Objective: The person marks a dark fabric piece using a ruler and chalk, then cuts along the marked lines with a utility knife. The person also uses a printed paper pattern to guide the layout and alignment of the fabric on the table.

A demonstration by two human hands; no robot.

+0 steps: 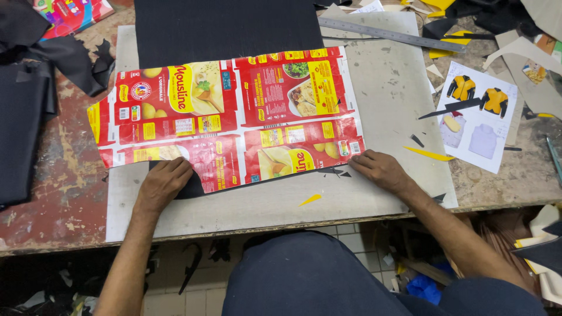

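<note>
Fingers of the left hand (163, 184) lie together, pressed flat on the lower left edge of the flattened red carton (234, 117) (opened out over dark fabric (228, 26)); the right hand (380, 169), fingers loosely spread, presses its lower right corner on the grey board (398, 88).

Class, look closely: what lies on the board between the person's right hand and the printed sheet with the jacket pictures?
In the head view, a thin yellow sliver and a small black scrap lie between the right hand and the jacket sheet.
</note>
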